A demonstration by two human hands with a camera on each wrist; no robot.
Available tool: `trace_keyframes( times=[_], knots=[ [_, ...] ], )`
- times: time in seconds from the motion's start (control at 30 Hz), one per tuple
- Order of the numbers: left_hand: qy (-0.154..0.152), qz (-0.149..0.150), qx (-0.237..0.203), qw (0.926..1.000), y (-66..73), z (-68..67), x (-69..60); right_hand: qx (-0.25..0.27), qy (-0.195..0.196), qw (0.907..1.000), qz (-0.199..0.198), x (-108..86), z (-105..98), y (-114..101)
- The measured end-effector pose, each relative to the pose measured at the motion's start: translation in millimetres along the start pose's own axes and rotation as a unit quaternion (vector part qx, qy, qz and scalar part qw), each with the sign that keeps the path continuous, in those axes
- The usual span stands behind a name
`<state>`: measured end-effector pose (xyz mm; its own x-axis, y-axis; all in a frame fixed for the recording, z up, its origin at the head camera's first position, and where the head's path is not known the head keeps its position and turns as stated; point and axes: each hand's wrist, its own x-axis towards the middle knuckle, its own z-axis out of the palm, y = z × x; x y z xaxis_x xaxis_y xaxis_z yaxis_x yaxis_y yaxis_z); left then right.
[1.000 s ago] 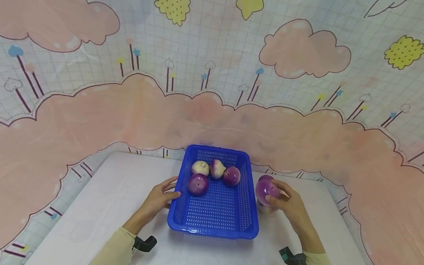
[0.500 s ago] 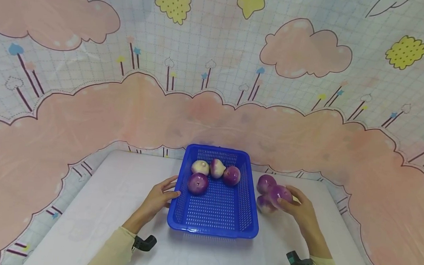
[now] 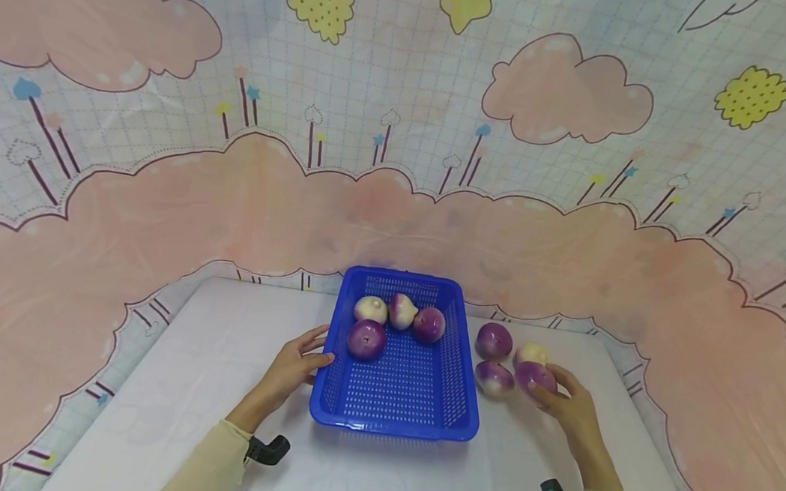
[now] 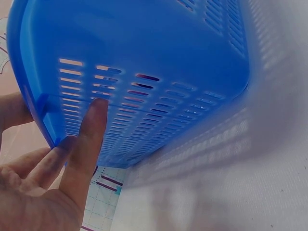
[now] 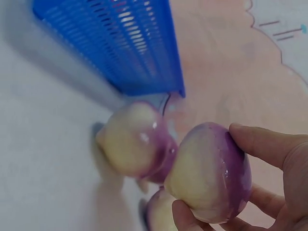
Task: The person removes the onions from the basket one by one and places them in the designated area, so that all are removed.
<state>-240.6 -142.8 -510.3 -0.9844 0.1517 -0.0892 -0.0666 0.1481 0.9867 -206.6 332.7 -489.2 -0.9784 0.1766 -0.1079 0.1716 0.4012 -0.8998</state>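
Observation:
A blue plastic basket [image 3: 390, 395] with slotted walls stands on the table, with several purple-and-white turnips grouped toward its far end, one of them a purple turnip [image 3: 366, 339]. My left hand [image 3: 293, 361] holds the basket's left side at the rim; the left wrist view has a finger [image 4: 89, 139] straight against the outer wall. Right of the basket, my right hand [image 3: 574, 403] grips a turnip [image 5: 211, 173] between thumb and fingers. Beside it are a purple turnip [image 3: 494, 341], another turnip [image 3: 494, 379] and a pale one [image 3: 531, 354], partly hidden by the held turnip.
The white table [image 3: 204, 354] extends to both sides of the basket and in front of it. Behind rises a printed cloth backdrop [image 3: 394, 223] with clouds, close to the basket's far end.
My right hand has carried its turnip rightward and a little nearer, away from the basket. The turnips behind it now show more fully. My left hand and the basket have stayed put.

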Motion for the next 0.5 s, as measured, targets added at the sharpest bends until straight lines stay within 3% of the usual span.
trace_keyframes(
  times=[0.5],
  knots=[
    [-0.003, 0.006, -0.004, 1.0, 0.0, 0.3, -0.8, -0.009, -0.007, 0.9993, 0.036, 6.2, -2, 27]
  ],
)
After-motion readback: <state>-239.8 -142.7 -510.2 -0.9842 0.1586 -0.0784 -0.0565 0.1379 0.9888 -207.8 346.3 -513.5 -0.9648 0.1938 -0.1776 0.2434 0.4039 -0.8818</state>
